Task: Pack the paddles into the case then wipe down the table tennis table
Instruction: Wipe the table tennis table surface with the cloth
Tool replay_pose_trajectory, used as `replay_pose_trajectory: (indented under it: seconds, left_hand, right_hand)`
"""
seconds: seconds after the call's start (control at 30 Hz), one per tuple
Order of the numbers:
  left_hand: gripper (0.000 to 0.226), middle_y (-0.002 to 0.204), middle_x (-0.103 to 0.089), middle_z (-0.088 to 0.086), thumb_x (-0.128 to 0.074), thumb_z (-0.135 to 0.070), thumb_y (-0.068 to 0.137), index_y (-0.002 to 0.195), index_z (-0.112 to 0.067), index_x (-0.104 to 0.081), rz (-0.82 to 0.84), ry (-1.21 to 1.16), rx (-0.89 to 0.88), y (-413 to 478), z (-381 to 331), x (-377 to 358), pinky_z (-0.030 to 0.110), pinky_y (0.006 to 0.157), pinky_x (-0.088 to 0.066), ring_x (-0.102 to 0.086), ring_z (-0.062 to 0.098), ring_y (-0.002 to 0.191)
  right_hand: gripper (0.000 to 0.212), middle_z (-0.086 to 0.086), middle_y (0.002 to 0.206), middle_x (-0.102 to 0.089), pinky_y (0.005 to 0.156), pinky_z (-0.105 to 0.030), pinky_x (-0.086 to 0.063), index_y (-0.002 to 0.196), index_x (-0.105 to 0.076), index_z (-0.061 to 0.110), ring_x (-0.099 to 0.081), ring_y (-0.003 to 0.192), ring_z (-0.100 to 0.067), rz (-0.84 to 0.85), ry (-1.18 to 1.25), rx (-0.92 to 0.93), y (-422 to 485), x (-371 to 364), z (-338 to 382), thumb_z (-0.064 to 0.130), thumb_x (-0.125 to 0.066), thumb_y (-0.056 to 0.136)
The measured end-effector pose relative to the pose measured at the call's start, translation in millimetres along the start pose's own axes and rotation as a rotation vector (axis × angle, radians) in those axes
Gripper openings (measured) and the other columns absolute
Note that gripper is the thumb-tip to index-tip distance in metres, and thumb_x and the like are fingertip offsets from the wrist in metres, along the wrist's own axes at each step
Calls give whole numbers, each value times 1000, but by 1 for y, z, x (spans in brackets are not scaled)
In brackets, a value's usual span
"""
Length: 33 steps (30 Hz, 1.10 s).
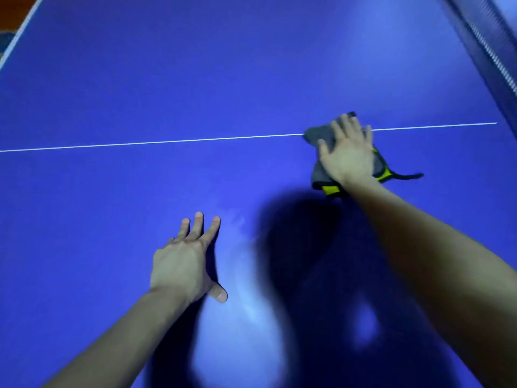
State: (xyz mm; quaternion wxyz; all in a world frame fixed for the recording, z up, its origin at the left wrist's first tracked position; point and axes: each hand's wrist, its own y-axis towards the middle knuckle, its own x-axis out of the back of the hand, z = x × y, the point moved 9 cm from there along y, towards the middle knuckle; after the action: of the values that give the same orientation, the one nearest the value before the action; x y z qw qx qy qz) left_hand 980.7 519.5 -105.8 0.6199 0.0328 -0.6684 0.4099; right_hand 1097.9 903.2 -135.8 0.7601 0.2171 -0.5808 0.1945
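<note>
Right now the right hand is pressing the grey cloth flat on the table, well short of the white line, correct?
Not quite. The head view shows the right hand pressing the grey cloth flat on the table, but the cloth lies across the white line, not short of it.

Both bare forearms reach forward, palms down. Left hand (186,261): fingers straight and slightly spread, thumb splayed out to the side, braced on the table (112,93); the left forearm (117,337) enters from the lower left. Right hand (348,155): stretched farther ahead, fingers straight and close together, pressing flat on a cloth (319,135); the right forearm (436,247) enters from the lower right, nearly fully extended.
</note>
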Motion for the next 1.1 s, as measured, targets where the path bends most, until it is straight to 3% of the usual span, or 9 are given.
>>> replay_pose_trajectory:
  seconds: [0.07, 0.13, 0.23, 0.4, 0.5, 0.7, 0.8, 1.0, 1.1]
  left_hand:
    - [169, 178, 15, -14, -91, -81, 40, 165, -49, 18, -10, 10, -14, 1, -1, 0, 36, 90, -51, -8, 17, 166]
    - [168, 178, 14, -13, -91, -80, 42, 166, -48, 17, -13, 18, -19, 0, -3, 2, 35, 94, -51, -6, 17, 166]
    - [167, 178, 15, -13, -93, -78, 43, 165, -48, 17, -23, 23, -14, 0, -4, 5, 36, 94, -51, -4, 16, 166]
    - [169, 178, 16, -11, -97, -71, 45, 166, -47, 18, -4, -6, 14, 1, -6, 6, 40, 103, -50, 1, 17, 167]
    - [170, 178, 17, -11, -97, -70, 45, 166, -45, 19, 20, -9, 14, 2, -7, 4, 41, 106, -50, 2, 18, 167]
    - [167, 177, 20, -10, -94, -74, 49, 165, -45, 22, 21, -11, -9, 0, -5, 1, 38, 103, -49, 6, 17, 166]
    - [167, 177, 20, -11, -94, -75, 47, 165, -45, 21, 12, -4, -16, 0, -5, 2, 38, 102, -48, 6, 16, 166]
    - [169, 177, 17, -16, -96, -72, 42, 164, -51, 19, 3, -23, 7, 0, -1, 1, 40, 95, -50, 3, 14, 166]
    - [170, 176, 18, -19, -98, -71, 41, 163, -53, 19, 13, -55, 30, 0, 0, 0, 43, 99, -51, 5, 12, 166]
  right_hand:
    - [84, -14, 178, -29, 134, -59, -10, 166, -41, 8, -20, 166, -33, 12, -33, -222, 2, 14, -52, 57, -30, 99]
    - [80, -17, 177, -29, 134, -61, -11, 167, -38, 6, -21, 166, -36, 1, -36, -265, -8, 9, -20, 51, -31, 101]
    - [68, -17, 174, -37, 133, -61, -15, 166, -44, 12, -29, 163, -38, -67, 24, 33, -31, -11, 115, 47, -33, 109]
    - [61, 0, 183, -12, 135, -55, -3, 171, -32, 16, -1, 170, -25, 170, -64, 568, -83, -52, 290, 35, -32, 113]
    - [59, 1, 180, -26, 136, -54, -4, 168, -40, 17, -10, 169, -23, 147, 1, 478, -59, -46, 243, 35, -39, 112]
    - [65, -10, 179, -27, 134, -59, -9, 162, -51, 22, -16, 167, -33, 2, 8, -115, 2, 2, -2, 50, -41, 104]
    - [68, -14, 179, -26, 134, -61, -7, 165, -46, 21, -15, 167, -38, 34, -26, -228, -3, 2, 6, 51, -36, 105]
    - [65, -2, 180, -26, 134, -59, -5, 169, -38, 21, -10, 169, -32, 135, 12, 312, -59, -41, 227, 50, -32, 112]
    - [61, 0, 178, -31, 135, -53, -9, 167, -43, 23, -13, 168, -29, 181, 49, 422, -70, -42, 235, 48, -36, 111]
